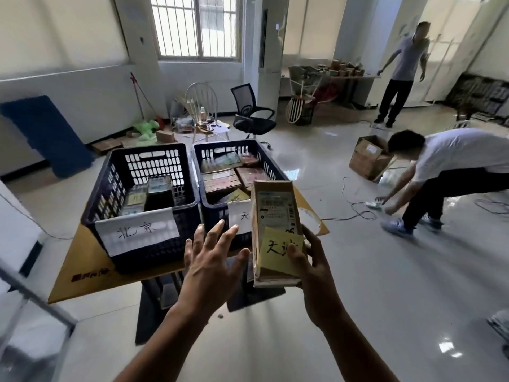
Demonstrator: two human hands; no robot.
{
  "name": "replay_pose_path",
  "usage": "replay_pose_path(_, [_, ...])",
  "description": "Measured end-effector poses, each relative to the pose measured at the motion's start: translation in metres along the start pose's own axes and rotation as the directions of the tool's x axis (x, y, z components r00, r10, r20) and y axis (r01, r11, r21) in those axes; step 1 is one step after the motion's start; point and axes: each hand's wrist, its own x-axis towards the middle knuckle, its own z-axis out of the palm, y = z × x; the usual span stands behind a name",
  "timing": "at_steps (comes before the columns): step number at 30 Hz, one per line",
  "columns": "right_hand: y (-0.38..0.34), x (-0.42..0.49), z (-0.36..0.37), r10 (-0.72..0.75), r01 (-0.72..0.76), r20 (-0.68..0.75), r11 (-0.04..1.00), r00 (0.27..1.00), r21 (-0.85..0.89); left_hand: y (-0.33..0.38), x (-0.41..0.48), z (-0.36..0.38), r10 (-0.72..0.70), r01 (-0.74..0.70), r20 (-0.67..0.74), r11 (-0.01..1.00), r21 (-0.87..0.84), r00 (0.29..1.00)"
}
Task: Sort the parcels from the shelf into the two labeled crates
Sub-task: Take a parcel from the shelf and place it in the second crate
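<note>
Left hand [212, 260] is raised with its back to the camera, fingers straight and spread, holding nothing. Its thumb tip is just beside the parcel's left edge; contact can't be judged. Right hand [311, 274] grips the parcel [275, 213] at its lower right corner, thumb pressed on the yellow note [275, 248] stuck to the front face, other fingers wrapped behind. The parcel is upright with its printed shipping label facing the camera. It is held in the air in front of the right crate [214, 216], covering part of that crate's white paper label [239, 216]. Left crate [154, 161] stands just beside the right one, with its own handwritten white label [137, 230] on the near wall. Both sit on a yellow cardboard sheet [82, 266] whose near edge and corners stick out past the dark stand below. The left crate holds a few parcels [148, 193] low down with plenty of free space above. The right crate is fuller, brown parcels [220, 180] stacked close to the rim. The glossy floor right of the sheet is wide open near the hands. Farther right, a cable [355, 208] trails across it, a person [454, 166] bends down, and there is a cardboard box [369, 158]. Another person [405, 67] stands at the back. An office chair [252, 111] sits behind the crates, well apart.
</note>
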Motion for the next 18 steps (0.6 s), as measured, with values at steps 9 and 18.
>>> replay_pose_path(9, [0.012, 0.136, 0.003, 0.011, -0.012, -0.013, 0.997, 1.000, -0.078, -0.025, 0.133, 0.030, 0.025, -0.026, -0.014, 0.999, -0.027, 1.000])
replay_pose_path(18, [0.013, 0.297, 0.036, 0.011, -0.013, -0.011, 0.982, 1.000, -0.190, -0.070, 0.295, 0.046, 0.040, -0.038, 0.063, 0.999, -0.037, 0.997])
